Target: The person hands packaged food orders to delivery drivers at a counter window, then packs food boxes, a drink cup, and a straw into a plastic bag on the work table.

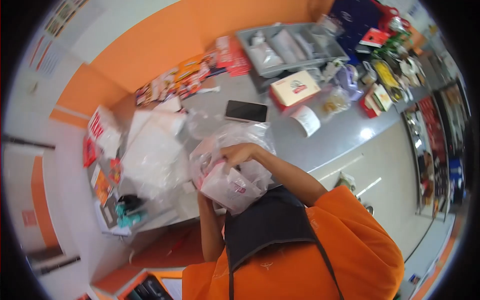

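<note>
A clear plastic bag (262, 137) with a white paper package (229, 189) inside lies at the table's near edge, against the dark apron. My right hand (239, 154) reaches over its opening with fingers curled down at the package's top; what they hold is hidden. Behind the bag's lower left side my left hand is out of sight, and only the forearm shows below it. A black-screened phone (246, 111) lies just beyond the bag. Left of the bag are white sheets and clear plastic (152, 157).
A grey divided tray (270, 72) stands at the back, with sachets (187, 70) to its left. Right of the phone are a cream-and-red box (295, 90), a white paper slip (305, 121) and small containers. A printed white bag (104, 131) stands far left.
</note>
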`<state>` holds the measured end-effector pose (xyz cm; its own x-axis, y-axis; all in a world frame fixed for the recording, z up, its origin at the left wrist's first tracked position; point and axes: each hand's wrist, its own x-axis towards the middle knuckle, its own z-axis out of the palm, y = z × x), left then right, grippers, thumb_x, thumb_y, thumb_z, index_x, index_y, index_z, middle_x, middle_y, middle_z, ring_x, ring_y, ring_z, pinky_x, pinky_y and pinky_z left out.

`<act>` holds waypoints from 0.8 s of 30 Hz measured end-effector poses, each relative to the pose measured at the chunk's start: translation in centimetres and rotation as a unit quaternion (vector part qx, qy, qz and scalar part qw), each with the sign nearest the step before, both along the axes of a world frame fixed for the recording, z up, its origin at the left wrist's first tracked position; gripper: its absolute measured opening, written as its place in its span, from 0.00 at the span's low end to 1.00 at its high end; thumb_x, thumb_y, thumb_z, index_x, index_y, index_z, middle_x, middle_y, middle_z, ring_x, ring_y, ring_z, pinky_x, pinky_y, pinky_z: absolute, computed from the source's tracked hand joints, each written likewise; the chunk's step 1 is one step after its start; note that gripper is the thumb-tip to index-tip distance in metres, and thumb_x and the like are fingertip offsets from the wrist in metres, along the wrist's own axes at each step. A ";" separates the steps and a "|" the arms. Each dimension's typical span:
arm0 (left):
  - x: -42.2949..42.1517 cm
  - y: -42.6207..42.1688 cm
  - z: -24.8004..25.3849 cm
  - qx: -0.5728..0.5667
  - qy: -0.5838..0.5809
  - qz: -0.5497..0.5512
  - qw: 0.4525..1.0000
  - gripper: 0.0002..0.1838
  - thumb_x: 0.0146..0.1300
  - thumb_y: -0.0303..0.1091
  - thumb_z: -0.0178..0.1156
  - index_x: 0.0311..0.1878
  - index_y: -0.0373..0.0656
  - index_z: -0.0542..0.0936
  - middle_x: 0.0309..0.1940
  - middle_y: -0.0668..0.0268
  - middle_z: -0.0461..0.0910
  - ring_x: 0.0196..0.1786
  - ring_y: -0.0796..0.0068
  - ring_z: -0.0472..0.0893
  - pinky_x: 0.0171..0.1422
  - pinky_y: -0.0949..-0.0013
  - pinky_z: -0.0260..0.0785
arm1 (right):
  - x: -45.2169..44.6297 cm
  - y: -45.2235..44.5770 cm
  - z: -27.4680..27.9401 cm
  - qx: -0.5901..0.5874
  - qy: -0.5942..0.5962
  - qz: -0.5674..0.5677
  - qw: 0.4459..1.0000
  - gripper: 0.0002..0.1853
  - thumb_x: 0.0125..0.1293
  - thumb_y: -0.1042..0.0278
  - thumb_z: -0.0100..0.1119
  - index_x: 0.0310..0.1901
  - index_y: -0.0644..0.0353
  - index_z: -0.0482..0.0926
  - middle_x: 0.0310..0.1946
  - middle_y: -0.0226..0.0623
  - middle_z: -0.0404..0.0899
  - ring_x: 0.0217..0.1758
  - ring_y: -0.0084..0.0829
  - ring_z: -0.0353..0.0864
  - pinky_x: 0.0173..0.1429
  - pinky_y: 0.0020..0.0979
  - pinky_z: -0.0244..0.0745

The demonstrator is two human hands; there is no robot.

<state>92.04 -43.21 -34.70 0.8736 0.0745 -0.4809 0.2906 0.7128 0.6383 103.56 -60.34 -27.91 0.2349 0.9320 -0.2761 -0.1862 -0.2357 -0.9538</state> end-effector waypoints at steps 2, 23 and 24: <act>0.9 1.0 -0.3 0.136 -0.021 0.019 0.990 0.31 0.76 0.54 0.45 0.69 0.38 0.69 0.66 0.55 0.72 0.69 0.63 0.70 0.73 0.58 0.62 | 0.4 -1.2 -0.1 0.014 0.044 0.025 0.999 0.26 0.51 0.72 0.66 0.56 0.67 0.80 0.49 0.38 0.82 0.50 0.29 0.78 0.57 0.31 0.74; -9.2 -9.8 24.6 0.868 -0.149 0.276 0.385 0.25 0.78 0.45 0.44 0.66 0.35 0.70 0.65 0.43 0.69 0.67 0.47 0.71 0.72 0.47 0.65 | 1.4 -56.9 3.5 -0.233 -0.270 -0.898 0.257 0.51 0.56 0.45 0.75 0.72 0.67 0.59 0.57 0.55 0.74 0.58 0.46 0.76 0.64 0.43 0.71; -8.6 -12.3 25.2 0.823 -0.210 0.323 0.417 0.23 0.77 0.43 0.44 0.64 0.34 0.71 0.64 0.43 0.69 0.67 0.46 0.71 0.71 0.45 0.66 | 2.3 -59.6 1.0 -0.286 -0.286 -0.881 0.247 0.64 0.47 0.40 0.80 0.75 0.67 0.49 0.65 0.69 0.62 0.69 0.57 0.65 0.70 0.50 0.64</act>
<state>83.47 -55.52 -9.50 0.3980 0.2865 0.8715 -0.0059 -0.9492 0.3147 105.90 -119.98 -26.96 0.2892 -0.9081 0.3028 -0.3541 -0.3954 -0.8475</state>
